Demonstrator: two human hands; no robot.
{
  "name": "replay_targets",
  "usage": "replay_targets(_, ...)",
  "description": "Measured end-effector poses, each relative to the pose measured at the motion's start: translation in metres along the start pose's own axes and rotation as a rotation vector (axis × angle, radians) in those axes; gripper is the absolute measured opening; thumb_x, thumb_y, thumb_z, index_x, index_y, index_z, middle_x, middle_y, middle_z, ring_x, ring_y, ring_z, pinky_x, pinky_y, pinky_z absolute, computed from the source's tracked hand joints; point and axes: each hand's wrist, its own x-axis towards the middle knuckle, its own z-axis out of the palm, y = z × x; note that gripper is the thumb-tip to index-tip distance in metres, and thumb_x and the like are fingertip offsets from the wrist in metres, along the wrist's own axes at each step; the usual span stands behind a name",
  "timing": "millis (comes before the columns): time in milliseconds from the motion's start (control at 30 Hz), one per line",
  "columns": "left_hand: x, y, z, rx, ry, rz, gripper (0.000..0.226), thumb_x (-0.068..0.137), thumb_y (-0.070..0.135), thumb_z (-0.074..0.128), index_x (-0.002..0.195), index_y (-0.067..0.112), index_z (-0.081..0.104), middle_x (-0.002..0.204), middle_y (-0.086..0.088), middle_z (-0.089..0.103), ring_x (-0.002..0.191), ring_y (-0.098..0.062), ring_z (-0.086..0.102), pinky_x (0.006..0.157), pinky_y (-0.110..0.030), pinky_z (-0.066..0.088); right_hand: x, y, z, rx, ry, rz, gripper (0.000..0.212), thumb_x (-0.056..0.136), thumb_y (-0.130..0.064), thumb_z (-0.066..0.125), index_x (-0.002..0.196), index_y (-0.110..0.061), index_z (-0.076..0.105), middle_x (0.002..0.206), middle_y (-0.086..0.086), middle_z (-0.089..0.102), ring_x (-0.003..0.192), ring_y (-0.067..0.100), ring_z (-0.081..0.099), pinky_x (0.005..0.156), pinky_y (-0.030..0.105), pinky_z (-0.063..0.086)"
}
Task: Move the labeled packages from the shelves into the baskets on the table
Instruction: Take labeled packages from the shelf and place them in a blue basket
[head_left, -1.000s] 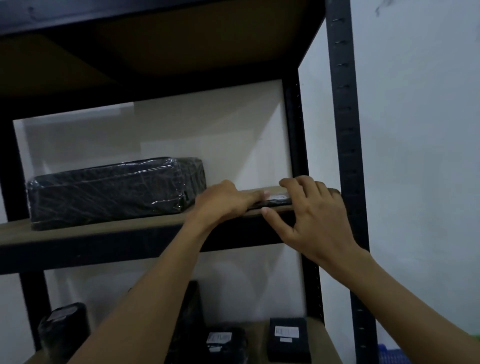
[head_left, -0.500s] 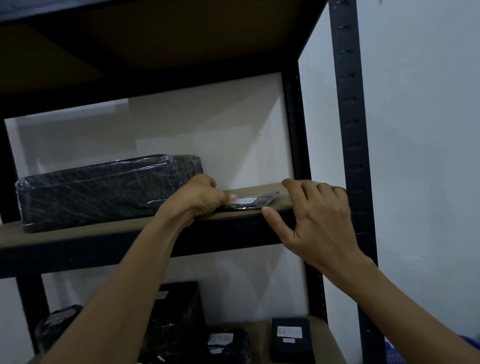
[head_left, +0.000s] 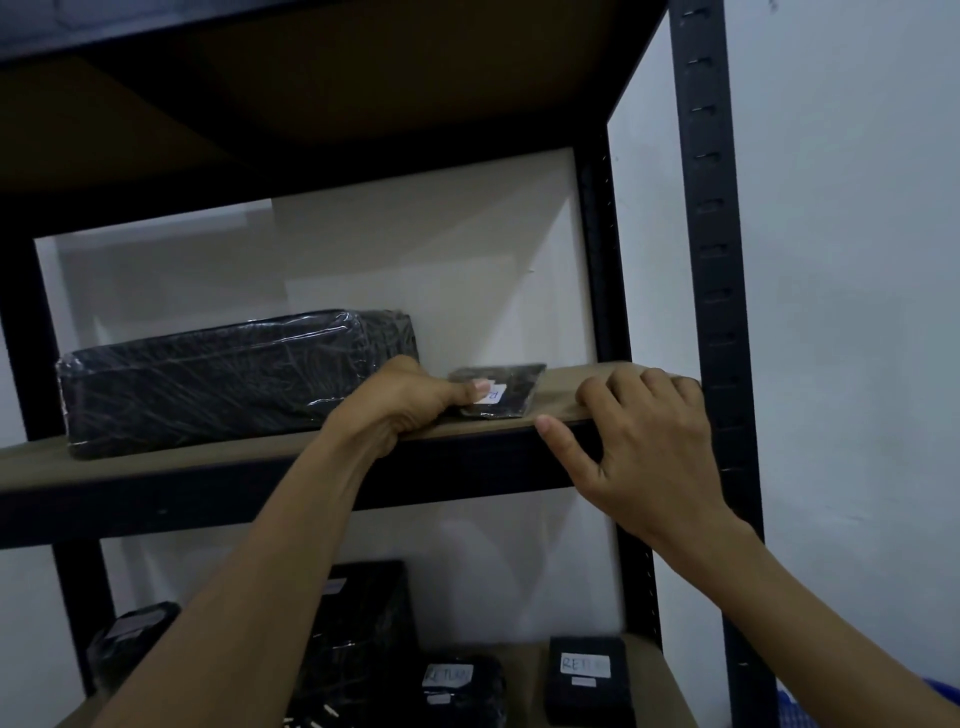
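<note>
White wall (head_left: 841, 260) backs a black metal rack (head_left: 706, 260); the middle shelf (head_left: 208, 457) crosses the view at mid-height. A large wrapped package (head_left: 208, 379) lies flat on this shelf toward 9 o'clock; a flat package (head_left: 511, 387) with a white label lies on the same board near its front edge, just beside the large package at its 3 o'clock. The left hand (head_left: 410, 405) pinches the flat package at its 9 o'clock end, thumb on the label, remaining fingers curled under the board edge. The right hand (head_left: 649, 441) rests on the board at 3 o'clock of the flat package, apart from it; fingers loosely bent, thumb against the front edge, gripping nothing. On the lower shelf, toward 6 o'clock, stand a small box (head_left: 587, 680) and a pouch (head_left: 462, 686), both with white labels.
</note>
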Motion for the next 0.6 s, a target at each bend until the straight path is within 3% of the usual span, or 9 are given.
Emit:
replay_targets(100,0.001,-0.001,0.0,-0.371,0.048,0.082,0.037,0.071,0.018,0.082,0.097,0.007,0.058,0.101,-0.015,0.069,0.077,-0.021,0.066,0.066,-0.031,0.053,0.0,0.0,0.002,-0.008,0.016,-0.001,0.056,0.092,-0.06,0.03,0.084,-0.013,0.06,0.082,0.008,0.06,0.078,0.026,0.054,0.077,0.04,0.037)
replay_targets(200,-0.001,0.002,-0.004,-0.611,0.131,0.199,0.032,0.075,-0.003,0.073,0.099,0.01,0.057,0.104,-0.013,0.068,0.069,-0.016,0.069,0.049,-0.021,0.051,0.0,0.001,0.003,-0.012,0.036,-0.002,0.056,0.092,-0.06,0.031,0.083,-0.012,0.06,0.08,0.008,0.059,0.077,0.027,0.053,0.076,0.04,0.036)
replay_targets(267,0.002,0.003,-0.008,-0.714,0.184,0.222,0.033,0.074,-0.004,0.074,0.098,0.014,0.059,0.103,-0.011,0.07,0.074,-0.019,0.071,0.062,-0.034,0.059,0.0,0.001,0.003,-0.008,0.037,-0.004,0.057,0.092,-0.059,0.031,0.084,-0.012,0.061,0.081,0.009,0.06,0.077,0.027,0.053,0.076,0.04,0.036)
replay_targets(333,0.004,0.005,-0.012,-0.805,0.242,0.203,0.037,0.07,-0.002,0.077,0.097,0.015,0.058,0.1,-0.01,0.072,0.078,-0.023,0.071,0.079,-0.051,0.057,0.0,0.001,0.004,-0.011,0.037,-0.007,0.057,0.092,-0.059,0.03,0.084,-0.011,0.061,0.082,0.009,0.06,0.077,0.027,0.054,0.076,0.04,0.037)
replay_targets(367,0.003,0.007,-0.015,-0.838,0.262,0.196,0.038,0.069,-0.001,0.078,0.096,0.015,0.057,0.099,-0.011,0.071,0.078,-0.024,0.072,0.079,-0.053,0.057,0.0,0.0,0.004,-0.015,0.037,-0.007,0.058,0.092,-0.059,0.03,0.084,-0.011,0.061,0.082,0.009,0.06,0.077,0.027,0.054,0.076,0.04,0.037)
replay_targets(467,0.003,0.016,-0.024,-0.88,0.21,0.237,0.032,0.073,0.004,0.078,0.099,0.009,0.06,0.094,-0.015,0.072,0.079,-0.027,0.072,0.066,-0.047,0.06,0.0,0.001,0.004,-0.026,0.042,-0.008,0.057,0.092,-0.059,0.031,0.084,-0.012,0.062,0.081,0.009,0.06,0.077,0.027,0.054,0.076,0.039,0.035)
replay_targets(600,0.008,0.03,-0.033,-0.647,0.105,0.293,0.024,0.075,0.015,0.077,0.097,0.008,0.067,0.082,-0.009,0.074,0.073,-0.022,0.072,0.063,-0.035,0.06,0.0,0.001,0.005,-0.011,0.046,-0.006,0.057,0.092,-0.06,0.031,0.084,-0.012,0.061,0.08,0.009,0.06,0.076,0.027,0.054,0.076,0.04,0.036)
